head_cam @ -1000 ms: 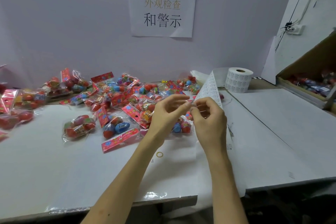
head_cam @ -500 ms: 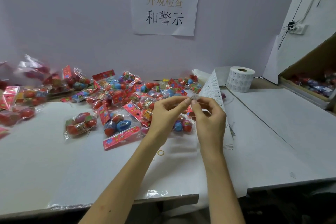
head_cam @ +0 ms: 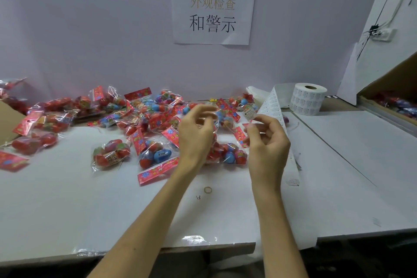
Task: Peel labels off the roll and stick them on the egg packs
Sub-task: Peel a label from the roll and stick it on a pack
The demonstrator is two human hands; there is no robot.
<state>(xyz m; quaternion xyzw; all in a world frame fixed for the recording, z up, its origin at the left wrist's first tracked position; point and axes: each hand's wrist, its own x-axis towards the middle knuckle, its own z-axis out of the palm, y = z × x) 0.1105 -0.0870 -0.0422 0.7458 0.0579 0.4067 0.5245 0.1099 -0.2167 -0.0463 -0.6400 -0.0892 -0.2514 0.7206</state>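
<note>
Our right hand (head_cam: pixel 267 142) pinches the label strip (head_cam: pixel 272 106) running from the roll (head_cam: pixel 308 100). Our left hand (head_cam: pixel 198 135) is blurred, fingers curled; we cannot tell if it pinches anything. A tug could drag the roll, or wrinkle a label before it reaches the egg packs (head_cam: pixel 155 153) on the table (head_cam: pixel 67 198).

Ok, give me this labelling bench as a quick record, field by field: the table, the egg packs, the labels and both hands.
table: white top
egg packs: clear bags scattered across its back and middle
label roll: stands on end, back right
label strip: rises from the label roll, drops behind the right hand
right hand: raised, holds the label strip
left hand: raised over the egg packs, fingers curled, blurred; cannot tell if it holds a label
gap: hands apart
</note>
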